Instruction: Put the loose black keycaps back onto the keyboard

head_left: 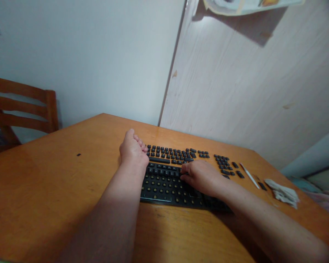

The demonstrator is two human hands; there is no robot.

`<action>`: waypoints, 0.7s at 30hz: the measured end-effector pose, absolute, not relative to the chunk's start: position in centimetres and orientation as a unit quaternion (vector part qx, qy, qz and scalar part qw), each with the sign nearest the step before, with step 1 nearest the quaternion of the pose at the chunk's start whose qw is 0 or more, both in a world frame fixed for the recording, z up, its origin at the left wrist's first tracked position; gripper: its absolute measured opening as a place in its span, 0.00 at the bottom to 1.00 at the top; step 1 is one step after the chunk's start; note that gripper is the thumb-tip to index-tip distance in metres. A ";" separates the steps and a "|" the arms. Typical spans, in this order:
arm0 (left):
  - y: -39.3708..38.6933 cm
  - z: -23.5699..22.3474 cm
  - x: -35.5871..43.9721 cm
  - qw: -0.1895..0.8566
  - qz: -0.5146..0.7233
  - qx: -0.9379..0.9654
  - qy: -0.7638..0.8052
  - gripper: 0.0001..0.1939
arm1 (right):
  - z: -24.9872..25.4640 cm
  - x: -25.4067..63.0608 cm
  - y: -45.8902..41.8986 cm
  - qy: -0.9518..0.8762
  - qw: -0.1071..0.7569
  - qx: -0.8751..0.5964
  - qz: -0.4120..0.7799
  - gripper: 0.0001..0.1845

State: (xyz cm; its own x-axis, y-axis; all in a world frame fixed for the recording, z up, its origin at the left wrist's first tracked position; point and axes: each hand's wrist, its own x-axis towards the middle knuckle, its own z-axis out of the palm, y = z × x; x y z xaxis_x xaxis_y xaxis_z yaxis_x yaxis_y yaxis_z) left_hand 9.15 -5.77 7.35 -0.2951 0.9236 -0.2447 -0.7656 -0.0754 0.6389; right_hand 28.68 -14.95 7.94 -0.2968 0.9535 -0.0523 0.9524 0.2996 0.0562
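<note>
From here I see the left forearm (117,201) at seven o'clock, bare and smooth, tapering toward a bare left hand (134,151) at eight. At four o'clock, my view shows the right forearm (263,215), equally bare, narrowing to a bare, rounded right hand (204,177).

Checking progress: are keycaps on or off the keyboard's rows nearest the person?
Off where visible: the keyboard shows bare switches there; loose keycaps lie beyond it on the table.
</note>
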 end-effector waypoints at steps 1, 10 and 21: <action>-5.8 7.4 9.2 0.583 0.724 0.112 0.350 0.19 | 8.0 28.6 -15.0 0.805 0.037 0.592 0.006 0.08; -5.7 7.3 9.1 0.581 0.725 0.112 0.352 0.19 | 7.8 28.5 -15.0 0.802 0.045 0.595 0.012 0.08; -5.8 7.4 9.2 0.584 0.724 0.114 0.349 0.20 | 8.5 30.2 -16.4 0.795 0.022 0.606 -0.007 0.14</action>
